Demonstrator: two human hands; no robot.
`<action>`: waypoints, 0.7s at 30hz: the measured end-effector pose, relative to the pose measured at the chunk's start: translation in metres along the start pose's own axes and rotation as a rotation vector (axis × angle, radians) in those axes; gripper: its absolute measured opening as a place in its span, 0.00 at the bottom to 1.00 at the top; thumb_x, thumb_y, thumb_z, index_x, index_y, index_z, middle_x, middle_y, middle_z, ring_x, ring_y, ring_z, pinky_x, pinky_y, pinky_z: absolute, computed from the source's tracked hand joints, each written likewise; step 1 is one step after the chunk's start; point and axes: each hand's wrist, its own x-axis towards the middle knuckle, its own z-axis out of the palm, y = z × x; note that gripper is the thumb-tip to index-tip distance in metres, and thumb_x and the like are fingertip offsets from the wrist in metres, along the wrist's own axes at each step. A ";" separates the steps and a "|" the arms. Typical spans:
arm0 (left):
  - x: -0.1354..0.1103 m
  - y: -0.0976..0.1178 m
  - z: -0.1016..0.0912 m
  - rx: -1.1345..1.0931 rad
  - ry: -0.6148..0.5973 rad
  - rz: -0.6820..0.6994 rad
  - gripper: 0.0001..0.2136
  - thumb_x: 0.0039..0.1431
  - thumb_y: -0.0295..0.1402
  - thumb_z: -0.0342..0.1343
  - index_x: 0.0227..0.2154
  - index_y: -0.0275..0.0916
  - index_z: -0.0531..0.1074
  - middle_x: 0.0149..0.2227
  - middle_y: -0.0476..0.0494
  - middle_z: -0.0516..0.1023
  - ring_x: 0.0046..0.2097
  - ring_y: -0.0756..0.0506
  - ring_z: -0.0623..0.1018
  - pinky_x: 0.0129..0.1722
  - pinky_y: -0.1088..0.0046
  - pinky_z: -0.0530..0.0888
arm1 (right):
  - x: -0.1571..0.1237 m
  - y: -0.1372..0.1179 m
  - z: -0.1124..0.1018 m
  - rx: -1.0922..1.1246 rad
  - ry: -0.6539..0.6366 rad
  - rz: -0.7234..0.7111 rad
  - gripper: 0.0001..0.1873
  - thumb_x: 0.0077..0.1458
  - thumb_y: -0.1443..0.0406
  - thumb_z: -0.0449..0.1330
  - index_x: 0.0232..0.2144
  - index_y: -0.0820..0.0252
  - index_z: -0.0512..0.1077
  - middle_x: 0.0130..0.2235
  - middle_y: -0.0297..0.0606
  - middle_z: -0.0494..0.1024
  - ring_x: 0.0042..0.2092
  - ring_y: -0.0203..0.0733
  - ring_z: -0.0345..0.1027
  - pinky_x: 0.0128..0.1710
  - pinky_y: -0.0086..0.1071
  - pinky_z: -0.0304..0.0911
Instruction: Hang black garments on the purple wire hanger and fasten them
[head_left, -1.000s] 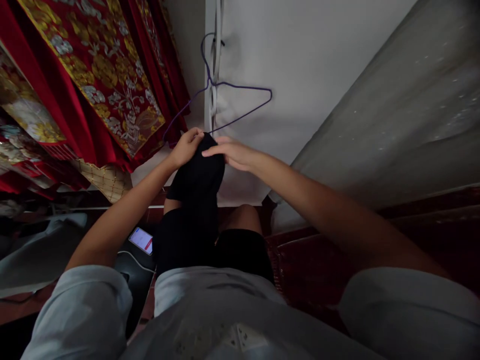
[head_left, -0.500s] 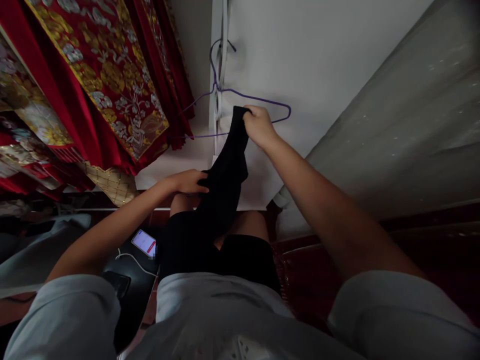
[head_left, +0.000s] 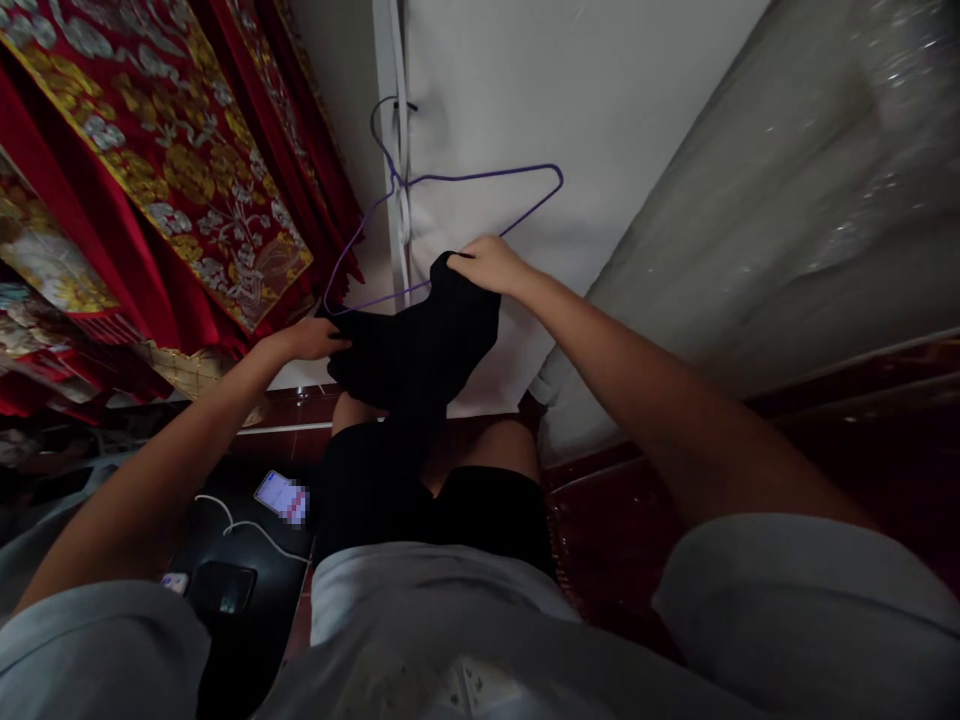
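Firstly, the setting: a pale wall stood ahead, with a grey, shiny cover slanting along the right side and a red drape, worked in gold and silver, hanging at the left.

The cloth, plain black, lay stretched between the two hands, in front of the wall and above the person's lap. Its lower part trailed down towards the black shorts; dark on dark, the border between them could not be made out. Step in hand, as judged: spreading the cloth sideways and sorting out its edge. Folds remained in the middle.

The purple hanger was directly behind, its hook across a white strap. The lower wire passed behind the cloth; whether its left end touched the fabric could not be told.

Right hand: closed in a pinch, thumb on top, on the raised upper edge. Left hand: fingers partly curled, with the left end of the cloth between them; firmness not readable. Next move, by judgement, called for an even pull from both sides, with the folds guided clear of the wire.

Smaller items: a lit phone, partly pixelated, and a thin white cable on a black surface.
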 end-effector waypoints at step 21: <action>0.045 -0.008 -0.090 -0.233 0.832 0.140 0.08 0.69 0.31 0.51 0.43 0.39 0.75 0.47 0.44 0.76 0.61 0.40 0.66 0.69 0.57 0.59 | 0.001 0.074 -0.044 0.310 0.414 -0.007 0.17 0.67 0.54 0.59 0.43 0.60 0.79 0.45 0.50 0.82 0.49 0.53 0.77 0.48 0.48 0.74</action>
